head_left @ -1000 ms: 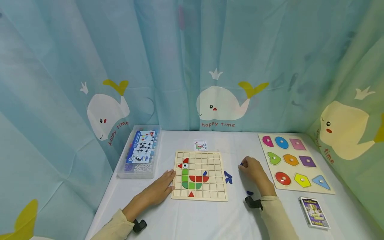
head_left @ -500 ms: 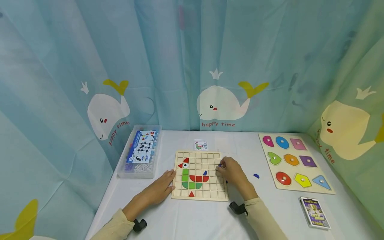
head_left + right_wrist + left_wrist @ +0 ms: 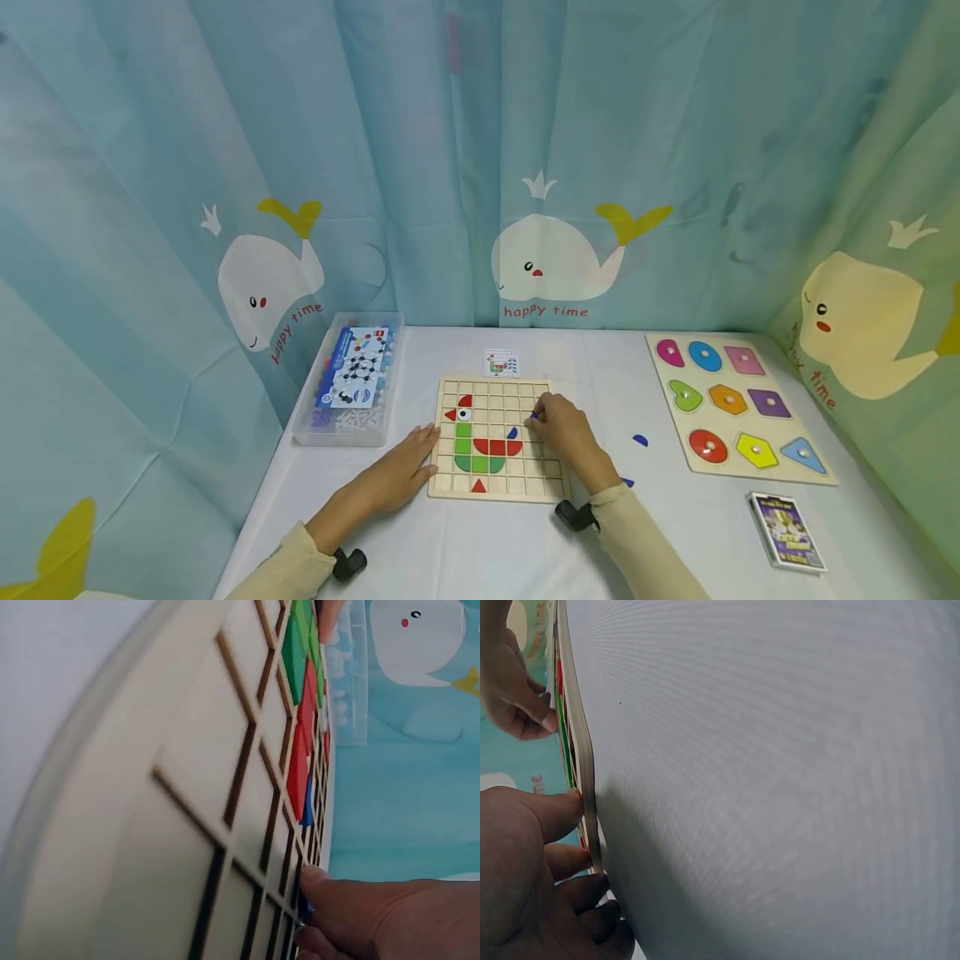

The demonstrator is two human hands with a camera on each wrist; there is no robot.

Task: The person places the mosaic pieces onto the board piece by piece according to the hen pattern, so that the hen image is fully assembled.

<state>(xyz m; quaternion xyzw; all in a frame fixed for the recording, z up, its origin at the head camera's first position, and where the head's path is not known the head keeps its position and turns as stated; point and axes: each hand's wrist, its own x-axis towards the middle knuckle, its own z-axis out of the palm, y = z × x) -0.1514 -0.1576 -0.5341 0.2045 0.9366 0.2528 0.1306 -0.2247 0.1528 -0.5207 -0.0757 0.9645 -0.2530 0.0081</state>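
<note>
Behind the table hangs a blue curtain printed with white whales, and you can read "happy time" in red lettering near each of them, tilted at the left and right sides. The white table in front of you carries everything else. To the right lies a pale shape board with nine coloured knobbed shapes in three rows. Nearest you in the middle lies the wooden grid board. At the far left stands a clear plastic box with a blue and white label showing a ball-and-stick model; its print is too small to read.

Your left hand rests at the grid board's left edge, fingers extended and touching the rim, gripping nothing. Your right hand is over the board's right part, pinching a blue piece between thumb and fingertips; you cannot tell whether that piece touches the grid.

Right of your right forearm lies a purple card pack, its lettering illegible here. Just beyond the grid board is a small picture card showing a bird-like figure. Red and green pieces form a similar bird on the grid, with one blue half-round just left of your pinched piece.
</note>
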